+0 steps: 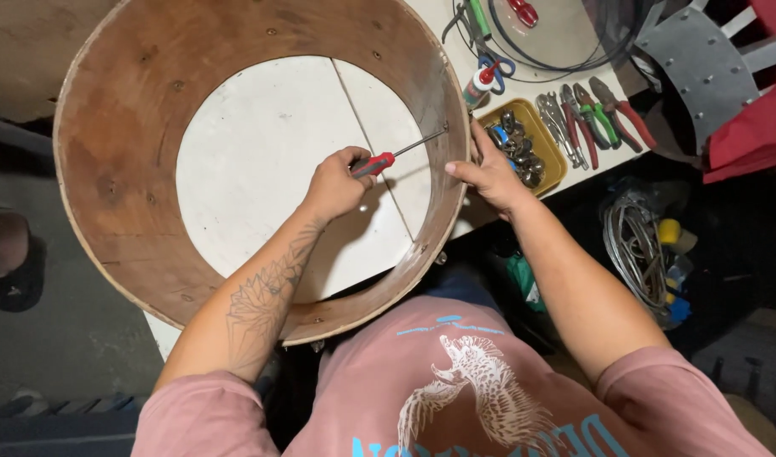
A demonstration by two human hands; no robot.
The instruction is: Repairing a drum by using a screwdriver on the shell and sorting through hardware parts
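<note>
The wooden drum shell stands on a white table, a wide brown hoop. The left hand is clenched around a red-handled screwdriver, tip at the inside wall. The right hand grips the rim, fingers curled. Beyond sits a yellow tray beside a small white bottle with a red cap.

White table – drum shell, pliers, yellow tray.

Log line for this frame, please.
left hand: grips screwdriver, tip at drum shell inner wall | right hand: steadies shell outside
</note>
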